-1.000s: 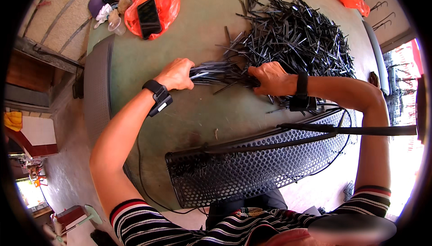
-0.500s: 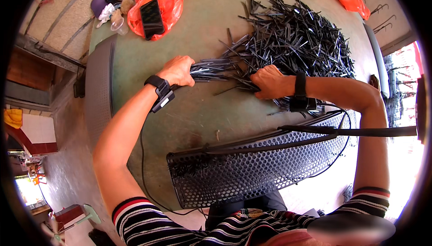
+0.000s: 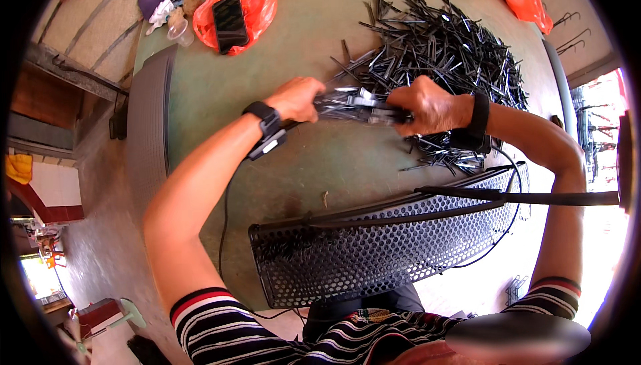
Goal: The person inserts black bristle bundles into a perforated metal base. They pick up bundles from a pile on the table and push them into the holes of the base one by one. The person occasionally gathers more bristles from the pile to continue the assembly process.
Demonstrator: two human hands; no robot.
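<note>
- Risk: the bundle of black sticks (image 3: 357,103) is gripped only at its ends, so a slack grip could let the middle ones slide out onto the green table (image 3: 267,71)
- Left hand (image 3: 297,98) curled tight round the bundle's near end
- Right hand (image 3: 424,105) closed on the other end, just beside the big loose pile (image 3: 441,45)

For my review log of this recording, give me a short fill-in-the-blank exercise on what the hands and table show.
1. The left hand and right hand grip one bundle of black strips at opposite ____.
2. The phone lies on an ____ plastic bag.
3. The big pile of black strips lies on the green table, on the person's ____ side.
4. Near the person stands a black perforated ____ basket.

Missing words: ends; orange; right; metal
</note>
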